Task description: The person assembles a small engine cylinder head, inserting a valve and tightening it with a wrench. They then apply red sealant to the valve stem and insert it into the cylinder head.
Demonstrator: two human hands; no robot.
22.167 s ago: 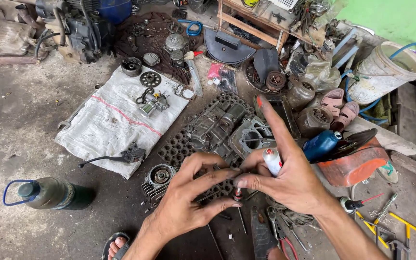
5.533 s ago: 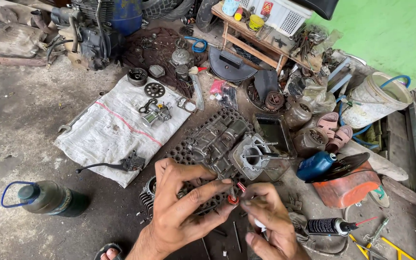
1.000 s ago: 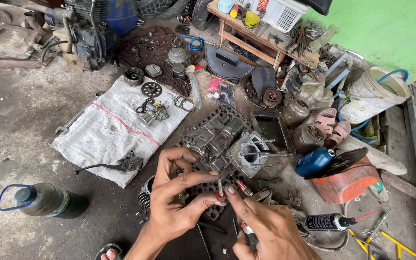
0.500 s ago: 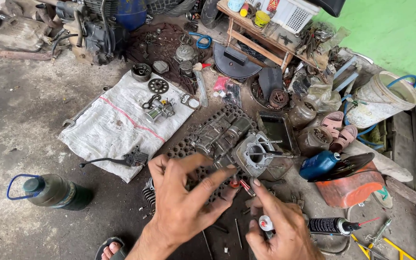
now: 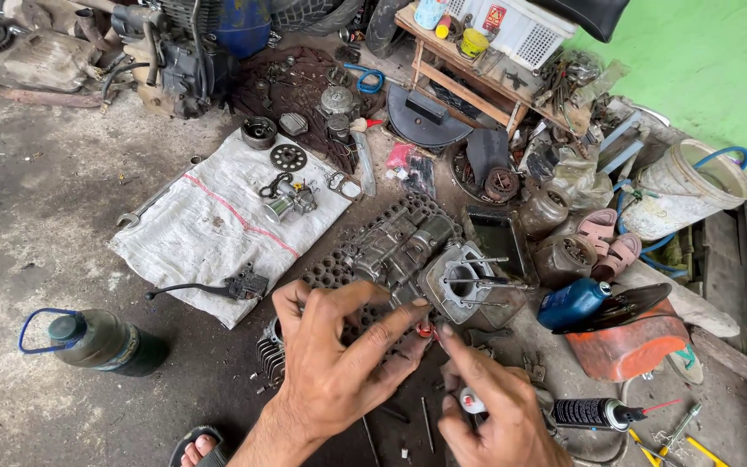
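**Small red part pinched between two hands over the engine block**

Landmark: engine block, lying on a perforated rubber mat on the concrete floor.

- Left hand: just below the block, fingers spread, thumb and forefinger tips closed on a small red part. The part sits just below the block's cylinder opening, apart from it.
- Right hand: below and right of the block, forefinger tip touching the same red part; the other fingers curl around a small white-and-red object in the palm. What it is cannot be told.
- Open room: bare floor well left of the block, with only a dark green bottle with a blue loop handle standing there.
- Upper left of the block: a white sack spread flat, carrying a sprocket, small metal fittings and a black lever at its lower edge.
- Right of the block, crowded: a blue bottle, an orange tank piece, a pair of pink sandals, a white bucket.
- Below right: a black spray can lying beside the right hand; loose bolts on the floor between the wrists.
- Above: a wooden table and a dark engine close off the far edge.
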